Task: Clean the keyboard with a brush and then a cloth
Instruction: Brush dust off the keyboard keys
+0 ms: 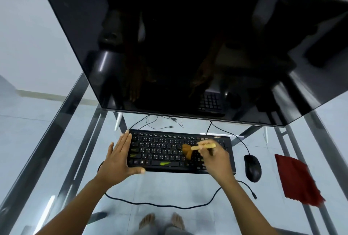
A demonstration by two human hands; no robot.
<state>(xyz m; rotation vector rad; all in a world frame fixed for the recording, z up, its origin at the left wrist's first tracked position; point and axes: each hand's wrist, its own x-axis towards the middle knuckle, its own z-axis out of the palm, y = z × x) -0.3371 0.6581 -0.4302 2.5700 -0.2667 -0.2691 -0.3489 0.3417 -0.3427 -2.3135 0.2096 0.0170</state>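
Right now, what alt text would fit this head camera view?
A right hand sweeps a brush across a black keyboard that the left hand steadies; a mouse and red cloth lie to the right.

L hand (pixel 118 156) flat, splayed; R hand (pixel 216 159) in closed grip.

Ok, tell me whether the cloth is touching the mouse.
Apart. The head view shows the cloth lying right of the mouse, with a clear strip of glass desk between them.
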